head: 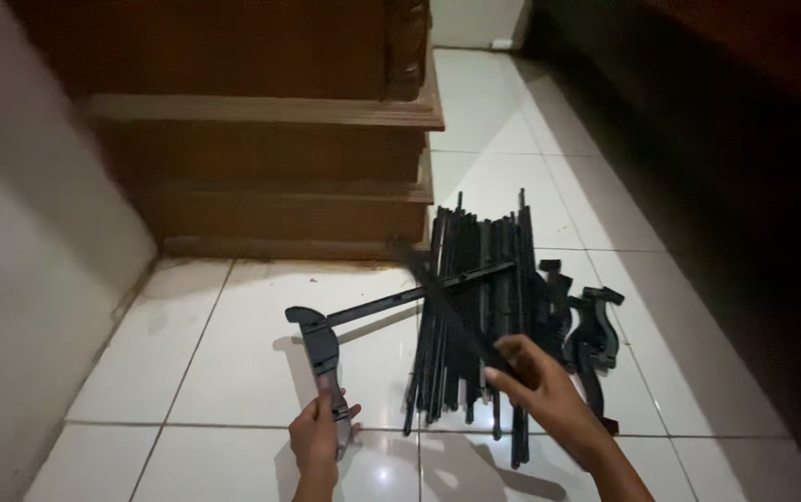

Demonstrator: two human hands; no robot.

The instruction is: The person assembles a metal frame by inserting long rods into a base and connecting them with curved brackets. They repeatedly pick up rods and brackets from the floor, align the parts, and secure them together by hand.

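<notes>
The left hand (318, 435) is closed around the lower end of a curved black bracket (318, 346), thumb laid along it. From the bracket's hooked top a thin black rod (419, 293) runs up and to the right, and its far end lies across the pile (475, 307) of black strips – long, narrow pieces lying roughly parallel on the floor (233, 353), pointing away from the person. The right hand (535, 383) is over the near part of the pile, fingers curled around a single dark strip (447, 302) that slants up and to the left across the others; that strip looks blurred, so its far end is hard to make out. Just right of the pile lie a few shorter, chunkier black pieces (595, 330) with notched ends, touching or overlapping one another. The floor is white glossy tile with dark grout lines, and a spot of light reflects between the two wrists. Beyond the pile, to its left, stands brown wooden furniture (270, 139) with stepped ledges – its base meets the tiles. A pale wall (19, 279) runs along the far left, and the area right of the pile falls into deep shadow.
</notes>
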